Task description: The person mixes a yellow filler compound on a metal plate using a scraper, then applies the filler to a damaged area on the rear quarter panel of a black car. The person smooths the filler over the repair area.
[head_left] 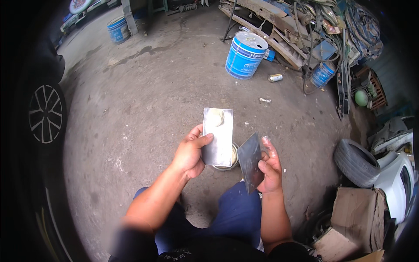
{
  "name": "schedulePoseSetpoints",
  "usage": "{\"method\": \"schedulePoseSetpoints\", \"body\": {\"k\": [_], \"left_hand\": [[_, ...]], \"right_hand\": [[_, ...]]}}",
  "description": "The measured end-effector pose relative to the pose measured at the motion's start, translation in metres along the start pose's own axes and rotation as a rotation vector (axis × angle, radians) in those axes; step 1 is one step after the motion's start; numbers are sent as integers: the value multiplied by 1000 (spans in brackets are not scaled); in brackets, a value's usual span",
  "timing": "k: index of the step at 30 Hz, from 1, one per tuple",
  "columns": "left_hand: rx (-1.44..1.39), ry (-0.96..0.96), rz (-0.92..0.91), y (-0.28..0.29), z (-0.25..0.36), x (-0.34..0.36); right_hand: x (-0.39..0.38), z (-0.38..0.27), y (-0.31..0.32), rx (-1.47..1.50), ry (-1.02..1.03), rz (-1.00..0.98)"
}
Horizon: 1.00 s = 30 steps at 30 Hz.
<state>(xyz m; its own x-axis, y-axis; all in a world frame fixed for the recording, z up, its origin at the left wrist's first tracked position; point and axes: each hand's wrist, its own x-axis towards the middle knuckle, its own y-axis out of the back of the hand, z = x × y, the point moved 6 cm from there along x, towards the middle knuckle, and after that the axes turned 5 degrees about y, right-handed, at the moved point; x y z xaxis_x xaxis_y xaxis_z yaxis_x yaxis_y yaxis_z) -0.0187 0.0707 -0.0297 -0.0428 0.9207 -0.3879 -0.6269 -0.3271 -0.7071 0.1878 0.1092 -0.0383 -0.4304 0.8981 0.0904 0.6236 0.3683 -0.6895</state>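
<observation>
My left hand (188, 153) grips a shiny rectangular metal plate (217, 146) by its left edge, thumb on top. A dab of cream-coloured paste (215, 118) sits near the plate's far end. In my right hand (269, 169) is a dark flat spreader (250, 163), tilted on edge, with thumb and fingers closed on its right side. Whitish residue marks a fingertip of that hand. The two flat pieces are apart from each other. Below and between them, an open round can (235, 158) with pale contents stands on the ground, partly hidden by the plate.
A blue metal drum (246, 55) stands ahead, with a small can (275, 77) lying beside it. Scrap parts (283, 26) pile up at far right. A tyre (357, 163) and cardboard (355, 209) lie at right. A dark car's wheel (46, 113) is at left.
</observation>
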Motion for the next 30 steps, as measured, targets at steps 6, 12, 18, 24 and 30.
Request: {"method": "schedulePoseSetpoints", "body": {"k": [6,12,18,24,30], "left_hand": [[8,-10,-145,-9,-9,-2],[94,-216,-103,-15,5,-18],[47,-427,-152,-15,12,-20],[305,-355,-380,-23,4,-25],[1148,-720,-342,-35,10,-38]], "right_hand": [[5,35,0,-75,-153,-92],[23,8,31,-132,-1,139],[-8,-1,13,-475,113,-19],[16,-13,-20,-514,100,-58],[28,-31,-31,-455,117,-152]]}}
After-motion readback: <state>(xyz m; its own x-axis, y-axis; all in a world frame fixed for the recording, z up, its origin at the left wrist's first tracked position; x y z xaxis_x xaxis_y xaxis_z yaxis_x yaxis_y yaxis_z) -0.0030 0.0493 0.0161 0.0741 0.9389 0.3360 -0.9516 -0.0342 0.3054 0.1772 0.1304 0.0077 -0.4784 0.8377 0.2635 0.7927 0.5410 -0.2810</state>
